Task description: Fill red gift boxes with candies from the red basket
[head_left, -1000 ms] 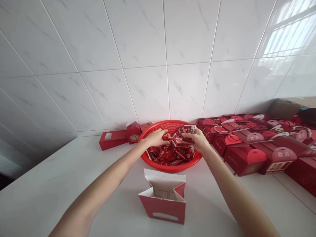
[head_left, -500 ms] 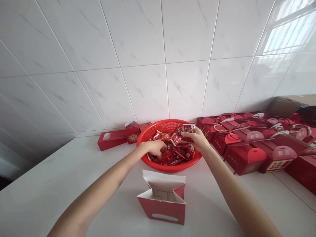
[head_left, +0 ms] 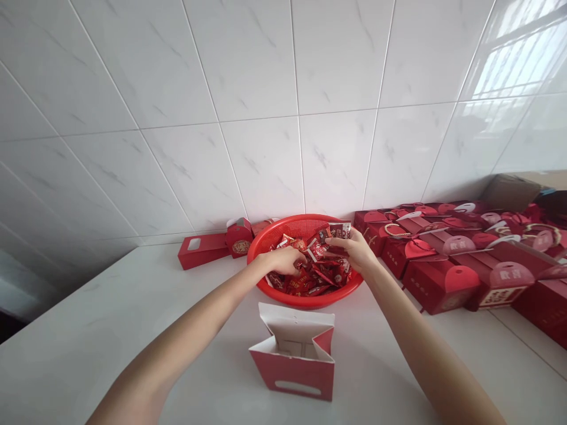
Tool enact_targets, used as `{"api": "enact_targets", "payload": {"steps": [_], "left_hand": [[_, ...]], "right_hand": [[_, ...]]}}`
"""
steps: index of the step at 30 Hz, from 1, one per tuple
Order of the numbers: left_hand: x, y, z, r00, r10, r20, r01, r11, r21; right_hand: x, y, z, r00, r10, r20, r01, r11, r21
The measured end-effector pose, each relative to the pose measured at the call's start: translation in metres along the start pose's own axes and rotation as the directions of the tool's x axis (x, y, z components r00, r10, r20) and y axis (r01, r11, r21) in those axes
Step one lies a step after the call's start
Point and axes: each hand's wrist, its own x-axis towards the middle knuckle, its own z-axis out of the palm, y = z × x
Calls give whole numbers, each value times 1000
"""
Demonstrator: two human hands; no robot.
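Observation:
A red plastic basket (head_left: 305, 303) holds a heap of wrapped sweets (head_left: 328, 273), mostly in shiny red packets. My left hand (head_left: 284, 260) is down among them at the left of the heap, fingers curled; whatever lies under the fingertips is hidden. At the right side of the basket, my right hand (head_left: 358, 249) pinches a few small packets (head_left: 339, 230), one of them dark with white print. In front of the basket stands a red paper box (head_left: 296, 372), its white-lined top open and nothing visible inside.
Many closed red gift boxes (head_left: 440, 283), some with cord handles, crowd the right side of the white counter (head_left: 133, 313). Left of the basket lie a long red box (head_left: 206, 251) and a small one (head_left: 240, 237). A tiled wall (head_left: 261, 165) rises behind.
My left hand has shifted slightly right, over the sweets, with its fingers more curled. My right hand stays in place with its packets. The view has moved a little.

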Motion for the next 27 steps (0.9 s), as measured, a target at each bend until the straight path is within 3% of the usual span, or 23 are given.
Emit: {"api": "enact_targets", "payload": {"steps": [3, 6, 8, 11, 13, 16, 20, 24, 27], "left_hand": [[8, 12, 2, 995, -46, 92, 38, 996, 81], [8, 13, 4, 994, -69, 81, 62, 994, 86], [4, 8, 3, 998, -56, 9, 55, 998, 23], [-8, -4, -1, 981, -36, -190, -1, 982, -191], [-20, -9, -4, 950, -28, -311, -100, 917, -387], [-44, -8, -8, 878, -49, -476, -291, 735, -612], [-92, 11, -14, 756, -108, -646, -474, 589, -654], [-142, 39, -13, 674, -43, -738, -583, 583, -566], [-165, 55, -4, 692, 92, -716, -560, 694, -453]], "right_hand": [[0, 0, 0, 1000, 0, 4, 0, 1000, -3], [0, 1, -1, 1000, 2, 1, -2, 1000, -4], [1, 1, -1, 1000, 0, 7, 0, 1000, -1], [-1, -1, 1, 1000, -11, 22, 11, 1000, 8], [-4, -5, 5, 999, -17, 29, 16, 1000, 21], [-13, -16, 13, 997, -21, 77, 18, 999, 34], [-31, -36, 24, 984, -51, 168, 48, 999, 23], [-51, -54, 30, 972, -119, 204, 121, 993, 4], [-64, -63, 32, 965, -156, 213, 163, 987, -15]]}}
